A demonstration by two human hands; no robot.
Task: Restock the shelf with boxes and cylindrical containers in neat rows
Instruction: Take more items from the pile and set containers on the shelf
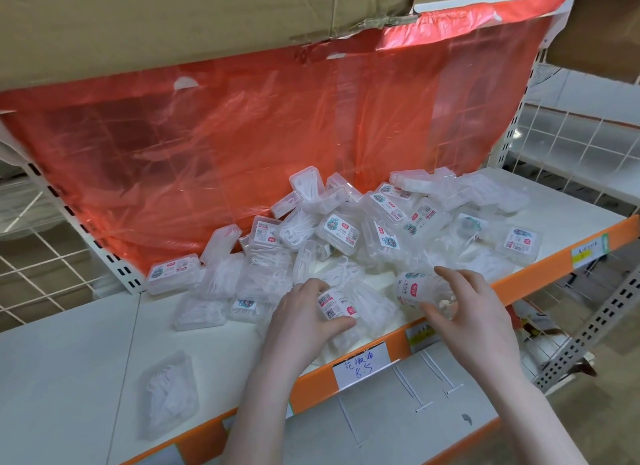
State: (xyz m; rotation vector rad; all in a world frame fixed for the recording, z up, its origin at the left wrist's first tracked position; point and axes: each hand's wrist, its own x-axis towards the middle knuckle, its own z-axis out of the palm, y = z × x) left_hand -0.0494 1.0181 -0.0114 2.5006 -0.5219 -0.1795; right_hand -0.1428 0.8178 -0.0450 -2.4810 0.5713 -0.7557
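Left hand (304,321) gripping a clear labelled box (337,305), right hand (472,312) curled around another box (414,290), above the shelf (69,354).

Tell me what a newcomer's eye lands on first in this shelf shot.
First the big red plastic sheet hanging across the back of the shelf, under a cardboard box. Then the jumbled pile of clear boxes spilled over the white shelf, not in rows. At the front edge, the left hand grips one box and the right hand holds a cylindrical container.
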